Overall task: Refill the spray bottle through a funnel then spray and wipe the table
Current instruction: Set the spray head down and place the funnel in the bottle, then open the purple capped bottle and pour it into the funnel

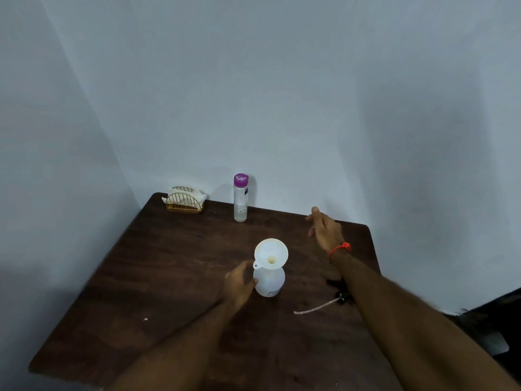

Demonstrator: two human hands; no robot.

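Both bare forearms reach forward from the bottom of the view. The left hand (239,283) is curled, its fingers (248,266) and thumb wrapped around something it grips, the back of the hand facing up. The right hand (324,227) is held further out, fingers loosely extended and holding nothing, a red band (339,249) around its wrist.

Both forearms are bare, with no sleeves in view. An orange-red cord bracelet (339,248) circles the right wrist, knotted on its outer side.
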